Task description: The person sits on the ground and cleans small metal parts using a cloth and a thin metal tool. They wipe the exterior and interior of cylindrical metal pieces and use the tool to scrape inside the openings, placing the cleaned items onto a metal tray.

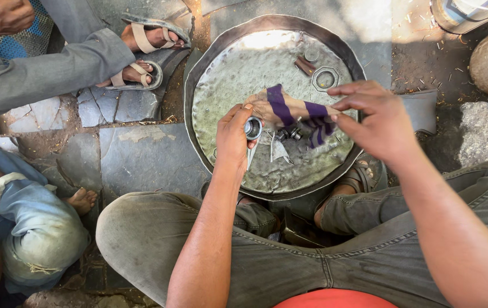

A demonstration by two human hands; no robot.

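Left grip: your left hand [234,137] is closed round a small round metal bearing [252,127], its shiny face turned up toward you
Right grip: your right hand [372,120] pinches one end of a striped rag [295,111], thumb and forefinger tight on the cloth, other fingers spread loose
Rag: tan with purple bands, stretched from your right grip across to just above the bearing, hanging over the pan
Bearing: right at the tips of your left fingers, touching or nearly touching the rag's near end; I cannot tell which
Pan: big round metal pan [198,85] lies on the ground directly under both grips, holding a greyish liquid
Below the rag: small dark metal parts [289,134] sit in the pan, just right of your left grip
Beyond your right grip: a hexagonal nut [325,78] and a short cylinder piece [304,65] rest in the pan's far side
Left of your left grip: another person's sandalled feet [141,54] on the stone floor [141,159], well apart from the pan's middle
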